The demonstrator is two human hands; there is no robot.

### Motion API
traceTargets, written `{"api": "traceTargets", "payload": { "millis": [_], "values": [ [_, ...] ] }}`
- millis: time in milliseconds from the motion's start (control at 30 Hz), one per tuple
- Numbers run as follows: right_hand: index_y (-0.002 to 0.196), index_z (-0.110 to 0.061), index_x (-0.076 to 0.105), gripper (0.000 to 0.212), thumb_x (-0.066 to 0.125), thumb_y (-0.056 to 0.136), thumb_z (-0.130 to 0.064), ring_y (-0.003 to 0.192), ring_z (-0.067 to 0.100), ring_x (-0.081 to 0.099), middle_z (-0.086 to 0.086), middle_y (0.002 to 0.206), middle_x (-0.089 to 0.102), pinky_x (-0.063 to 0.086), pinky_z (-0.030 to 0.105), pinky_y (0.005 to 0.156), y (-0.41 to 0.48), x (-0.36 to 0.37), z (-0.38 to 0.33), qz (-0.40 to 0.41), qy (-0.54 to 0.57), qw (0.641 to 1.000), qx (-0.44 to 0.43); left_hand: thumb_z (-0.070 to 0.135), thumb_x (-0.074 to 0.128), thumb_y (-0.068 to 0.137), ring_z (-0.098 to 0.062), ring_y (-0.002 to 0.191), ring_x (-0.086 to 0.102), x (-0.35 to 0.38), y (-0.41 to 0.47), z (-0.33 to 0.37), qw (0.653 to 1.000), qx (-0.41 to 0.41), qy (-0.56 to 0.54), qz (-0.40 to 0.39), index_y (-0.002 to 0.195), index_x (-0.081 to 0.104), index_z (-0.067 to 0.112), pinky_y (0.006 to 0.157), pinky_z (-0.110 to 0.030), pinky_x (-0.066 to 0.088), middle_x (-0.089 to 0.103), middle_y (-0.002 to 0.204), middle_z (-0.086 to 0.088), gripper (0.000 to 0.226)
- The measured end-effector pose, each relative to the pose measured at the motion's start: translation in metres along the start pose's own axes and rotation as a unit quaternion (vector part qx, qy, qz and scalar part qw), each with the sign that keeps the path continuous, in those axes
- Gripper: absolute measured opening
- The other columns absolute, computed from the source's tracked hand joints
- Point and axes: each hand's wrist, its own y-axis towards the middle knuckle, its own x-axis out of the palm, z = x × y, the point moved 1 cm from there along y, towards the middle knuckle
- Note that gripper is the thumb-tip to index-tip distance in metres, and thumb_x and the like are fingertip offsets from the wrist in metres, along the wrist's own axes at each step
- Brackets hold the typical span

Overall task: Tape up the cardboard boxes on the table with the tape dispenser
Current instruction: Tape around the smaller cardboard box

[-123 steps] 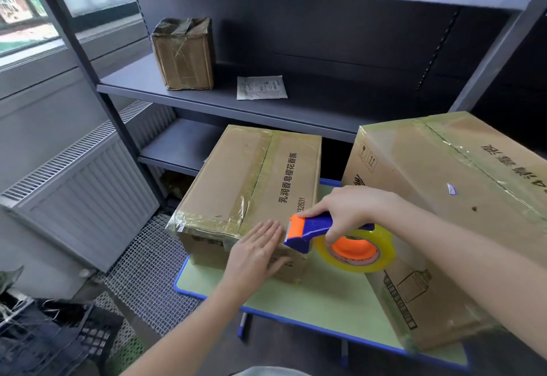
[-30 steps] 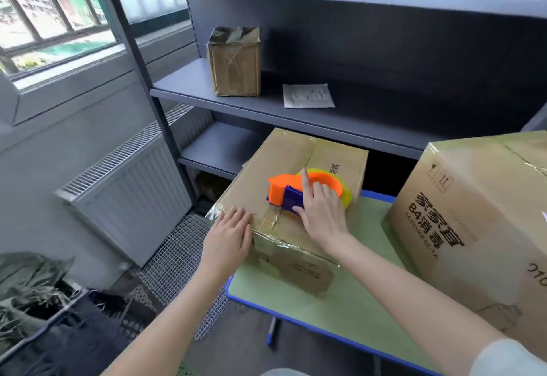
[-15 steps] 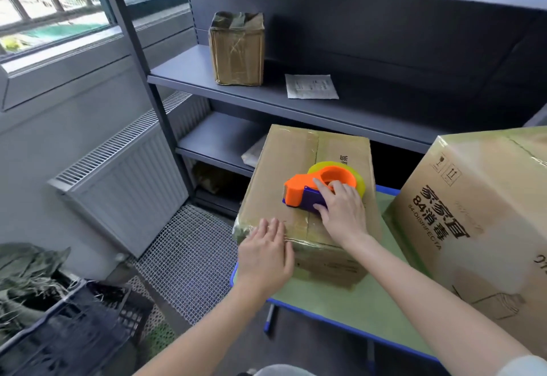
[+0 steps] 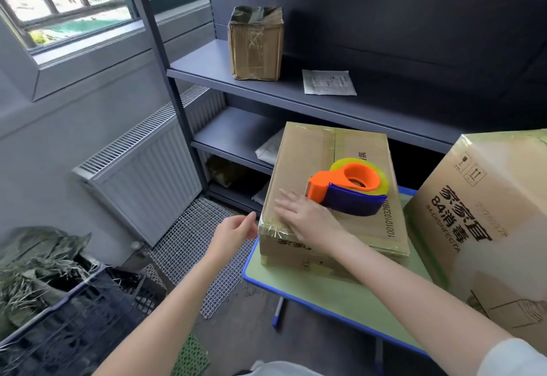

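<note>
A small cardboard box (image 4: 319, 153) with clear tape across its top sits on the left end of the green table (image 4: 334, 292). The orange and blue tape dispenser (image 4: 347, 187) with its yellowish roll lies on the box top, and no hand holds it. My right hand (image 4: 307, 217) lies flat on the box top near its front left corner, fingers straight, just left of the dispenser. My left hand (image 4: 236, 230) hovers beside the box's left front corner with relaxed fingers, holding nothing. A large taped box (image 4: 488, 213) stands at the right of the table.
A grey metal shelf unit (image 4: 266, 91) stands behind the table, carrying a small taped carton (image 4: 256, 44) and a paper sheet (image 4: 328, 82). A radiator (image 4: 142, 177) lines the left wall. A dark crate (image 4: 65, 325) of debris and a wire mesh mat (image 4: 192, 245) lie on the floor.
My right hand has let go of the dispenser, which now lies on the box, and moved to the front left of the top. My left hand has lifted off the box's corner.
</note>
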Motion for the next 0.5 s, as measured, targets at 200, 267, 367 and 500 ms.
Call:
{"api": "traceTargets", "payload": {
  "millis": [200,267,367,500],
  "values": [
    [0.144,-0.011,0.036,0.043,0.036,0.103,-0.023,0.146,0.022,0.010,0.001,0.153,0.028,-0.003,0.021,0.112,0.003,0.014,-0.004,-0.100,0.155,0.980,0.074,0.045,0.061,0.086,0.003,0.050,0.054,0.004,0.001,0.005,0.999,0.004,0.052,-0.008,0.072,0.074,0.010,0.054,-0.016,0.042,0.071,0.067,0.004,0.039],
    [0.145,-0.013,0.035,0.045,0.036,0.103,-0.029,0.146,0.021,0.009,0.000,0.154,0.026,-0.003,0.022,0.113,0.002,0.015,-0.005,-0.108,0.151,0.980,0.074,0.041,0.065,0.085,0.006,0.044,0.051,0.006,0.000,0.004,0.998,0.010,0.066,-0.010,0.072,0.075,0.014,0.050,-0.015,0.038,0.070,0.066,0.006,0.032],
    [0.145,-0.015,0.034,0.065,0.023,0.095,-0.056,0.145,0.017,0.008,-0.001,0.154,0.026,-0.002,0.024,0.113,0.001,0.020,-0.005,-0.118,0.143,0.980,0.067,0.035,0.068,0.084,0.005,0.045,0.050,0.005,0.001,0.002,0.996,0.029,0.078,-0.010,0.074,0.075,0.017,0.049,-0.015,0.037,0.068,0.064,0.010,0.022],
    [0.147,-0.015,0.030,0.058,0.045,0.097,-0.040,0.146,0.022,0.008,0.000,0.154,0.025,-0.004,0.024,0.112,0.001,0.021,-0.004,-0.115,0.127,0.983,0.061,0.028,0.068,0.085,-0.015,0.068,0.062,0.007,0.001,-0.008,0.986,0.098,0.135,0.003,0.078,0.073,0.011,0.065,-0.028,0.049,0.069,0.071,0.002,0.019]
  ]
}}
